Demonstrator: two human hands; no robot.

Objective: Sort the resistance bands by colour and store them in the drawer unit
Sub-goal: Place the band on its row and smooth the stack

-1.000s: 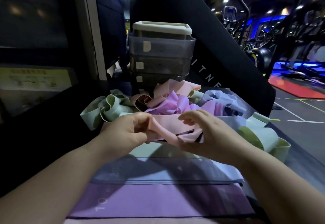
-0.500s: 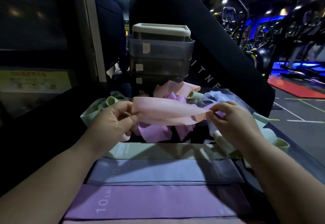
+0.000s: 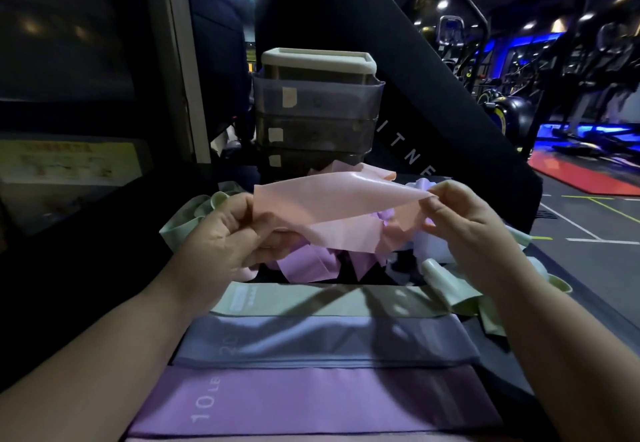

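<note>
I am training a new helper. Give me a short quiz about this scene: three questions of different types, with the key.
1. True or false: the left hand and the right hand both hold the pink resistance band above the heap.
2. What colour is the flat band printed "10 LB"? A green; B purple; C blue-grey.
3. Fill in: the drawer unit stands ___ the heap of loose bands.
Key: 1 true; 2 B; 3 behind.
</note>
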